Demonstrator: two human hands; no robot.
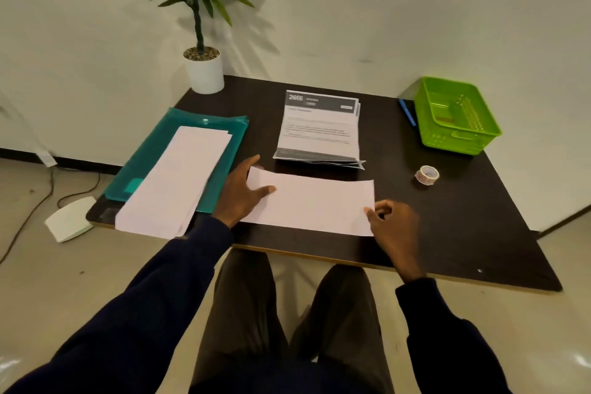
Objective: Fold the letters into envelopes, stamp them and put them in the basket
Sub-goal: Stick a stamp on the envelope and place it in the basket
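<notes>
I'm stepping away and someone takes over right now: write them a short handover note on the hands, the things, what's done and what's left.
Left grip: flat on the left end of an envelope, thumb on top.
Right grip: pinches the envelope's right edge.
The envelope lies flat near the front edge of the table.
Spare envelopes: stacked on the folder, left.
Letters: stacked behind the envelope, unfolded.
Stamp roll: right.
Basket: far right corner, no envelope visible inside.
Done: nothing finished shows.
Left: fold letters, fill envelopes, stamp them, put them in the basket.
</notes>
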